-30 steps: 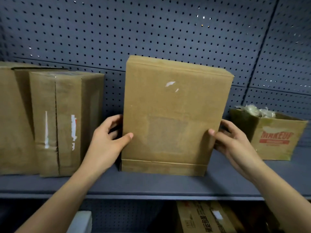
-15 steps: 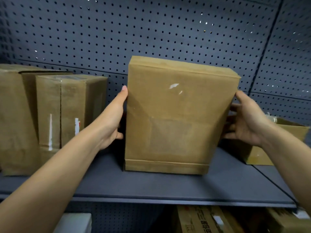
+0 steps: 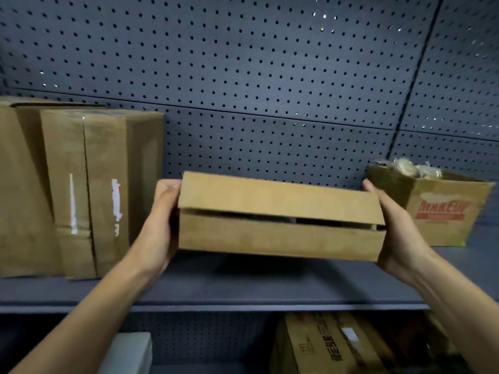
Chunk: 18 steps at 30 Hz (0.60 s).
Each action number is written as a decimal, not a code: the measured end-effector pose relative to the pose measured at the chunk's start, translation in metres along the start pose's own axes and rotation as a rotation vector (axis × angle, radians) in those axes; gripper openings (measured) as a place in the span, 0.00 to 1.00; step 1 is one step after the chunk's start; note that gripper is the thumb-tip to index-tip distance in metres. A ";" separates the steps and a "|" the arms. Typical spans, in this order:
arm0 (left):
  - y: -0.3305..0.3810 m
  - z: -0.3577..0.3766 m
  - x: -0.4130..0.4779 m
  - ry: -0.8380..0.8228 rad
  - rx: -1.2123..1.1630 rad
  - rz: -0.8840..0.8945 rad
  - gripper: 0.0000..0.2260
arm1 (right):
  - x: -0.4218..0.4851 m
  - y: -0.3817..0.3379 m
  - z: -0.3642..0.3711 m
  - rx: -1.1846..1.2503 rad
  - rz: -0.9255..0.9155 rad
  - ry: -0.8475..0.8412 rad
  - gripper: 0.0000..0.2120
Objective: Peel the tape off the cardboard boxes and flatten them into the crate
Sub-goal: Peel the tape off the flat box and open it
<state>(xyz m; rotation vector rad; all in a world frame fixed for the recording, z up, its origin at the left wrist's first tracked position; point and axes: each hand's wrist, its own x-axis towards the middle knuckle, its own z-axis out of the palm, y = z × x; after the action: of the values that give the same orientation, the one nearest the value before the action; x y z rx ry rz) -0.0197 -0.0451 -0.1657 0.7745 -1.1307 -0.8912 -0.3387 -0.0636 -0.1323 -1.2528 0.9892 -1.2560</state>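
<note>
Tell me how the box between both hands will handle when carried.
Probably light for its size: the box hangs clear of the shelf, held at its ends by the left hand and right hand. Likely stiff: it spans them without sagging. Its flaps gape, so they may open.

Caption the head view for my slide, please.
Left hand and right hand hold a cardboard box above the shelf, flap seam facing the camera.

Bare arms in shot: the left forearm and right forearm are both uncovered, slim, running to a bare left grip and bare right grip.
</note>
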 end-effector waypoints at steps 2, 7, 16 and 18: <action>-0.011 0.000 -0.005 0.007 0.043 -0.010 0.14 | 0.003 0.013 -0.004 -0.005 0.019 0.031 0.15; -0.034 -0.004 -0.010 -0.013 0.178 -0.124 0.04 | 0.011 0.051 -0.007 -0.133 -0.006 0.117 0.11; -0.028 -0.005 -0.009 -0.040 0.278 -0.120 0.05 | 0.012 0.060 -0.006 -0.313 -0.221 0.222 0.06; -0.023 -0.011 -0.012 -0.014 0.399 0.001 0.06 | -0.002 0.053 -0.005 -0.446 -0.424 0.199 0.09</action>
<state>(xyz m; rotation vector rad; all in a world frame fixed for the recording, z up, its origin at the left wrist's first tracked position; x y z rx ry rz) -0.0160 -0.0438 -0.1937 1.0930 -1.3415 -0.6769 -0.3379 -0.0677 -0.1851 -1.7765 1.2338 -1.5605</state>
